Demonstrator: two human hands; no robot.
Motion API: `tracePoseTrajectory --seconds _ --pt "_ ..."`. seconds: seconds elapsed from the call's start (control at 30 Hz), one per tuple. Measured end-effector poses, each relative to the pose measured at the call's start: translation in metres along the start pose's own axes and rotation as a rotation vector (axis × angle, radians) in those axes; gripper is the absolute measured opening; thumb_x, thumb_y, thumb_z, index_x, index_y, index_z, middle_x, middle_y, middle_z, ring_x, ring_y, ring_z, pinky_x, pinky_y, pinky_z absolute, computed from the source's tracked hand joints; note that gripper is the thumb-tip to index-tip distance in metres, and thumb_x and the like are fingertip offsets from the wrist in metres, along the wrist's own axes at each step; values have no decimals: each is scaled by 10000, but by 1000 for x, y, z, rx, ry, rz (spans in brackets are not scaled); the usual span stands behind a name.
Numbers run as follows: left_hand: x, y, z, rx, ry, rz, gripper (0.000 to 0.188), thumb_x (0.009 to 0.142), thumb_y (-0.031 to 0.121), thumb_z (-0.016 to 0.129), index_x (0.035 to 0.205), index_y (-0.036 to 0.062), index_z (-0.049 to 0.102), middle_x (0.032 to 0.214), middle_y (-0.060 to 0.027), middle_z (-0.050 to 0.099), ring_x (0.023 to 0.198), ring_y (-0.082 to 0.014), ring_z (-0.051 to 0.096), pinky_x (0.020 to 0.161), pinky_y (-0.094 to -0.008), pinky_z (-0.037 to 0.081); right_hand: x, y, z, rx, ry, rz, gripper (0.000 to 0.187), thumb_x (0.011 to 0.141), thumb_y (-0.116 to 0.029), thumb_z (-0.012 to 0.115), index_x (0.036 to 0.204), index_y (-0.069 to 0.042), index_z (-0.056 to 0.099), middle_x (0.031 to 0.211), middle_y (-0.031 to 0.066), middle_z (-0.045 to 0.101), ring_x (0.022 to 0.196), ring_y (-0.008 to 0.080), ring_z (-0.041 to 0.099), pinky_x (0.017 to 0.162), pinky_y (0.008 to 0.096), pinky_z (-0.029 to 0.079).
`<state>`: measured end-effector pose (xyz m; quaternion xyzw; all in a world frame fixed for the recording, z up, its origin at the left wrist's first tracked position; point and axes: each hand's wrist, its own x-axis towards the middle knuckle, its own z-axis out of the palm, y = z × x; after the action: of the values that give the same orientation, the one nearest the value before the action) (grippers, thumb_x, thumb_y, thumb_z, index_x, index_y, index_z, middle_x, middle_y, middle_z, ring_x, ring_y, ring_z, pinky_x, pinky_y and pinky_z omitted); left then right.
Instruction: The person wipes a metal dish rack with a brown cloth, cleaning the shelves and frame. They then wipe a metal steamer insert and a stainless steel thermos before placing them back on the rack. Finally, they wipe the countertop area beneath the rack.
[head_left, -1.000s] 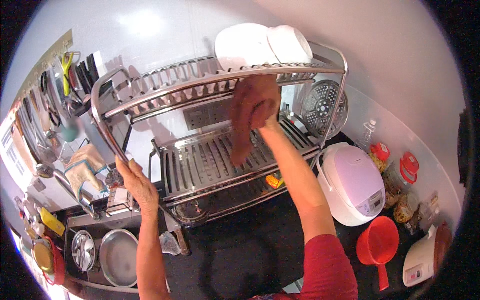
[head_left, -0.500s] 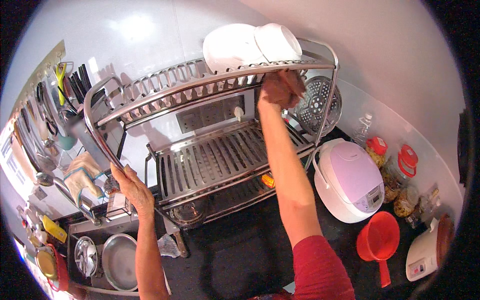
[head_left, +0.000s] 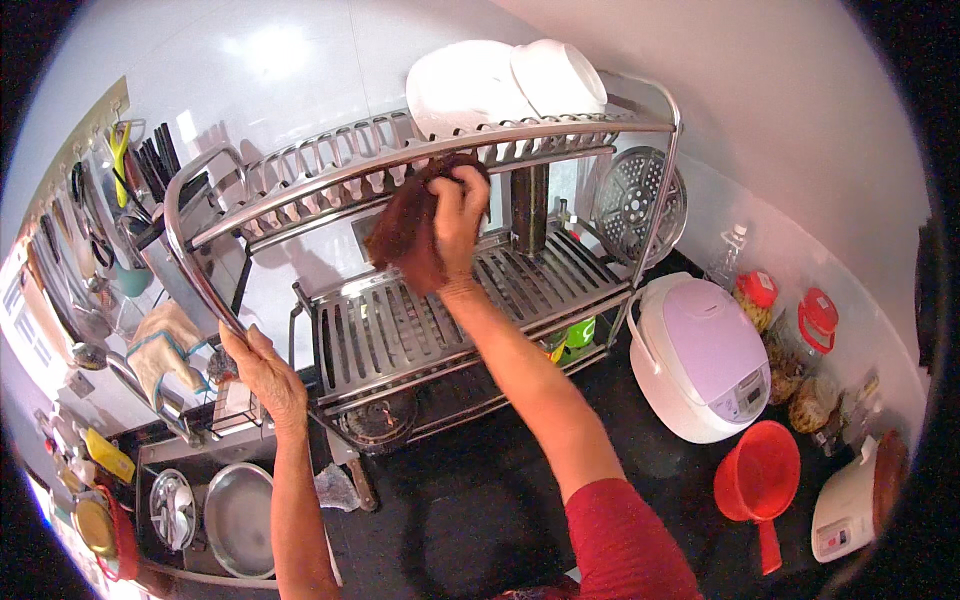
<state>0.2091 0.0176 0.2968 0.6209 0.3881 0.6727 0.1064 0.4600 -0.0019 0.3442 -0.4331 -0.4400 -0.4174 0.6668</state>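
A steel dish rack [head_left: 345,165] with two tiers stands on the black counter. My left hand [head_left: 266,378] is closed round the upright tube at its left end. Bunched in my right hand [head_left: 458,225] is a dark brown cloth [head_left: 415,222], pressed up against the front bar of the upper tier near its middle. The fingers curl over the cloth, and part of it hangs down to the left. White bowls [head_left: 465,85] rest tilted at the right of the upper tier. Beneath the cloth lies the slatted lower shelf [head_left: 390,335].
Right of the rack stand a white and lilac rice cooker [head_left: 700,355], a red dipper [head_left: 757,470] and red-lidded jars [head_left: 757,290]. At the lower left, the sink [head_left: 190,560] holds a metal basin [head_left: 240,515]. A knife [head_left: 360,480] lies by the rack's left foot. Utensils hang on the left wall.
My right hand has slid the cloth leftward along the upper tier's front bar, from below the bowls to near the middle. My left hand keeps its hold on the upright tube.
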Motion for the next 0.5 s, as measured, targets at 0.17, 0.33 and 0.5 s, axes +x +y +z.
tracePoseTrajectory --seconds 0.17,0.33,0.5 --pt "4 -16 -1 113 91 161 410 986 223 393 1329 12 316 845 -59 465 704 -136 421 632 -268 393 50 55 -45 32 212 25 109 794 -56 534 868 -60 454 869 89 472 824 214 484 766 349 411" --pt "2 -14 4 103 107 190 409 985 227 402 1321 4 331 892 -71 479 732 -148 416 667 -274 393 89 117 -34 306 444 277 161 851 -152 552 889 -40 441 857 72 429 785 156 439 695 324 385" --pt "2 -11 6 57 76 93 422 983 229 405 1334 10 321 888 -55 474 732 -135 419 669 -270 398 56 26 2 468 380 370 135 825 -135 535 846 -41 442 830 74 422 849 183 429 723 340 380"
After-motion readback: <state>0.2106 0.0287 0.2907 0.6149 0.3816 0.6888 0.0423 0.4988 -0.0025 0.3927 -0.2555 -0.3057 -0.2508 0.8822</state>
